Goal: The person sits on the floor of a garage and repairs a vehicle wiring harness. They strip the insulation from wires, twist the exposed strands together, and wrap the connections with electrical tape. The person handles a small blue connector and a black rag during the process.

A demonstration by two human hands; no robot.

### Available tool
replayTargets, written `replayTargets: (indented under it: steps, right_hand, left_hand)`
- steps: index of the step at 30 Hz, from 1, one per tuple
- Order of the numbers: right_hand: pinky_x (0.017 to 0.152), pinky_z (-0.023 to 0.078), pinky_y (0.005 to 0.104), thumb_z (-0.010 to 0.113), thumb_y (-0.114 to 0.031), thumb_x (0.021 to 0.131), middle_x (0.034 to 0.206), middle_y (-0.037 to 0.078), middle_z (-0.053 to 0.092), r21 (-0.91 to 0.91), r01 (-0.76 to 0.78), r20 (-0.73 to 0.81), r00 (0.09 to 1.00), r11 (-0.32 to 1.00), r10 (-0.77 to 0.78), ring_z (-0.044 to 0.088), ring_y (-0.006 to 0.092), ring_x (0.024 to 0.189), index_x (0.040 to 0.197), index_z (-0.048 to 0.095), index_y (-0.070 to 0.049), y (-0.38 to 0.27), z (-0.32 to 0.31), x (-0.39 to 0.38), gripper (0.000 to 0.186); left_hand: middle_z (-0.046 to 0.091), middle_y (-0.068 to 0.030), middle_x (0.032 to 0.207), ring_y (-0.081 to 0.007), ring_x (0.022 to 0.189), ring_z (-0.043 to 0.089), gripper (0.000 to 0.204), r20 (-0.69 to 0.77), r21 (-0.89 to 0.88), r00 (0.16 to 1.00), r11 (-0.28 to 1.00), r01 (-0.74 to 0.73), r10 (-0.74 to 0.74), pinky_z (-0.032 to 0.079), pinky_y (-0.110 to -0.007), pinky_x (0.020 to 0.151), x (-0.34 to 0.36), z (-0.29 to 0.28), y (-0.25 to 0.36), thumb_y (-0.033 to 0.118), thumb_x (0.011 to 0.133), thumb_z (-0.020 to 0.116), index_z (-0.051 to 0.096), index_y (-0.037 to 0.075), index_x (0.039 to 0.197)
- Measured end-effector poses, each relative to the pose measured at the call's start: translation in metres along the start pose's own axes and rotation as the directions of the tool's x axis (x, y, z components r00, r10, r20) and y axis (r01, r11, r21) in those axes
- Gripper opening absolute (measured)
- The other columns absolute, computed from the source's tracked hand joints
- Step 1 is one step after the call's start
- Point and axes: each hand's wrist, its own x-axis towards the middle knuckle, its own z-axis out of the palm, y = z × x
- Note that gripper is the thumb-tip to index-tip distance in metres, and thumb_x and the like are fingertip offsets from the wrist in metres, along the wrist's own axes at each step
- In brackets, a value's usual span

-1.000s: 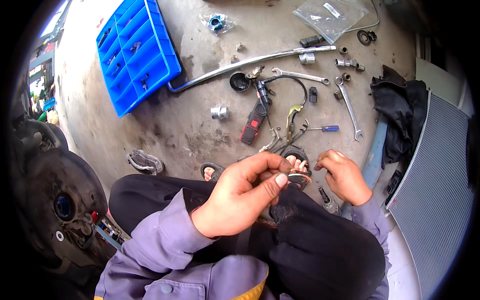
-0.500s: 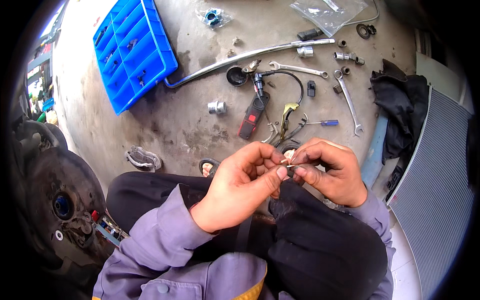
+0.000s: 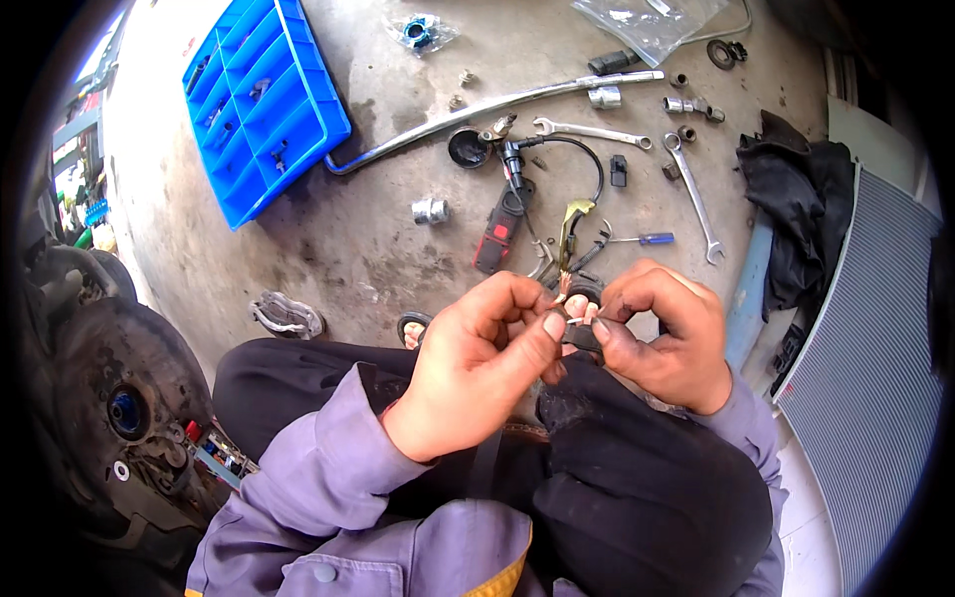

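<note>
Wire with frayed copper end (image 3: 565, 285) between both hands, just right of centre frame.
Left hand (image 3: 463, 373) pinches the wire between thumb and forefinger; right hand (image 3: 668, 333) pinches its pale length at the fingertips. On the floor (image 3: 373, 234): blue compartment tray (image 3: 324, 97), upper left; red-and-black tool (image 3: 497, 242), above the hands; blue-handled screwdriver (image 3: 656, 239), right of the tool.

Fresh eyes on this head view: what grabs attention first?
Probably the bright blue divided tray at upper left, with a long metal bar stretching rightward from near it. Then the left hand and right hand close together at centre, a frayed copper-coloured wire at the left fingertips. A ribbed grey panel fills the right side.
</note>
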Motion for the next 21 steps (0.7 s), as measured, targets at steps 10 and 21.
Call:
replayTargets:
  steps: [10,21]
  right_hand:
    - [0.07,0.052,0.0263,0.07,-0.009,0.092,0.094,0.005,0.065,0.326,-0.325,0.159,0.944,0.888,0.288,0.064,0.0126,0.083,0.105,0.066,0.001,0.004,0.005,-0.003,0.016]
    - [0.06,0.05,0.0253,0.058,-0.022,0.101,0.083,0.006,0.065,0.487,-0.546,0.016,0.786,0.682,0.617,0.061,0.0111,0.064,0.105,0.064,0.002,0.05,-0.017,-0.031,0.025]
  left_hand:
    - [0.061,-0.0072,0.082,-0.0146,0.064,0.059,0.015,-0.007,-0.055,1.0,0.998,0.021,-0.021,0.049,-0.027,0.058,0.004,-0.001,0.004,0.011,0.101,0.059,0.052,0.003,0.111]
    - [0.054,-0.0042,0.078,-0.0097,0.057,0.046,0.015,-0.185,-0.024,0.978,0.994,-0.104,0.098,0.037,-0.023,0.05,-0.004,-0.011,-0.01,0.017,0.103,0.056,0.046,0.007,0.109]
